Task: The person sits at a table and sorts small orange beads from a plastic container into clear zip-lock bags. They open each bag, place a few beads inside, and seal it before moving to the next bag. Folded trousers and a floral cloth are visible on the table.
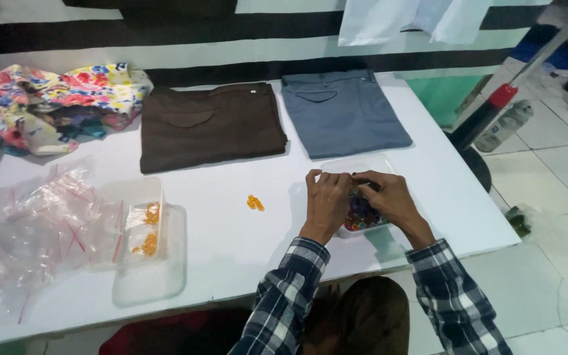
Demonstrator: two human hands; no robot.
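Leaning over a white table [231, 236], the person had both hands together above a shallow clear plastic tray [361, 227] near the table's front edge. The left hand [327, 200] was curled, its fingertips pinched at something too small for me to make out, and the right hand [389, 197] met it, fingers bent inward over the same spot. What lay between the fingertips was hidden, so I could not tell whether either hand truly gripped anything. Under the hands, the tray held a heap of small glossy beads [361, 212], mixed dark blues, reds and purples, rounded like little pebbles. Both sleeves were soft plaid flannel in navy, grey and white.

A few loose orange beads [254, 202] sat on the bare tabletop, well apart to the left of the hands. Farther left stood a clear rectangular container [136, 230], cloudy and smooth, with more orange pieces [147, 230] inside, and its lid seemed to rest beside it. A crinkled pile of small transparent bags [31, 223] with red seal strips lay against it.

Along the back of the table, a folded pair of brown trousers [208, 125] and a folded pair of grey-blue trousers [343, 112] lay flat side by side, matte and neatly squared. A rumpled floral cloth [54, 98], bright with pinks, yellows and blues, was bunched at the far left corner.
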